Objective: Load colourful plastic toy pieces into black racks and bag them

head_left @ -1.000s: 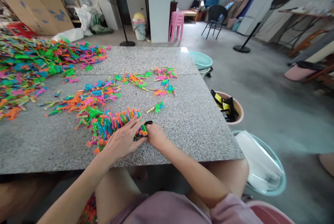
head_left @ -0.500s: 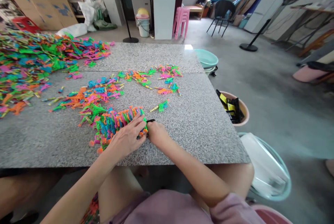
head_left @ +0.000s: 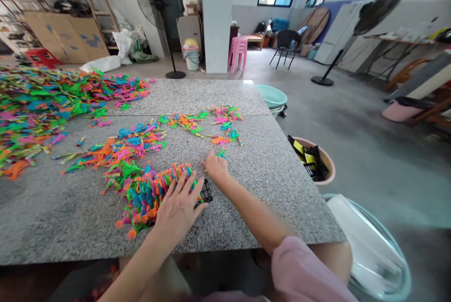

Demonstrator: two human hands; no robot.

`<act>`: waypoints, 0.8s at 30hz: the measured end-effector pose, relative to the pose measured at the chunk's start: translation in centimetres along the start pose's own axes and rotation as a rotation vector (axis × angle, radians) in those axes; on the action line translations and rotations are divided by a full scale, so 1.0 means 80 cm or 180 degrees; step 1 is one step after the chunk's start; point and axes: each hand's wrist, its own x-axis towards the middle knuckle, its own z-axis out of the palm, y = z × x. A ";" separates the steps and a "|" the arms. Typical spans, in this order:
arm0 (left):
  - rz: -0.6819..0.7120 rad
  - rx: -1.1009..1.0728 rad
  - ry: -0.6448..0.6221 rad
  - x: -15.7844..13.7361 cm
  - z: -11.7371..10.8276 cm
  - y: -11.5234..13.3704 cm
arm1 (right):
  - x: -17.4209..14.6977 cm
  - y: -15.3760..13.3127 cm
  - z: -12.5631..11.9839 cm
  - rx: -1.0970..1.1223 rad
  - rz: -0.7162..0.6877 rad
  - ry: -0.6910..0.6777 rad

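Note:
A packed row of small colourful plastic toy guns (head_left: pixel 141 194) with orange suction-cup tips stands in a black plastic rack (head_left: pixel 206 191), whose bare right end shows. My left hand (head_left: pixel 181 201) rests on this row with fingers spread, thumb near the rack's end. Beyond the rack, my right hand (head_left: pixel 216 166) is closed over a single green and blue toy gun (head_left: pixel 221 153). Most of that gun is hidden under the fingers.
Loose toy guns (head_left: pixel 123 147) lie behind the row, with a smaller group (head_left: pixel 221 140) farther back. A large heap (head_left: pixel 52 100) covers the left of the stone table (head_left: pixel 275 198). Right of the table are a basin of black racks (head_left: pixel 312 161) and a tub (head_left: pixel 373 245) holding clear plastic.
My right hand has left the rack's right end and moved forward to the single toy gun. My left hand has spread its fingers on the row. The camera view has tilted up.

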 end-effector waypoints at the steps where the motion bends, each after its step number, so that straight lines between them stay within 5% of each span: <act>1: 0.0039 0.0008 -0.0065 0.001 0.000 0.000 | -0.003 0.008 0.003 0.0015 0.0105 0.0023; 6: 0.0276 -0.0298 -0.0250 -0.004 -0.008 -0.006 | -0.043 0.099 -0.005 0.0268 0.0590 -0.0153; 10: 0.0628 -0.0491 -0.0357 -0.014 -0.021 -0.013 | -0.079 0.138 0.005 0.1675 0.0335 -0.0629; 17: 0.0631 -0.0498 -0.0283 -0.029 -0.020 -0.013 | -0.093 0.068 0.051 0.2408 -0.0351 0.0227; 21: 0.0617 -0.0409 -0.0391 -0.030 -0.020 -0.012 | -0.080 0.027 0.059 0.2554 -0.0847 0.0100; 24: 0.0572 -0.0392 -0.0447 -0.031 -0.020 -0.013 | -0.075 0.015 0.054 0.1898 -0.0871 -0.0116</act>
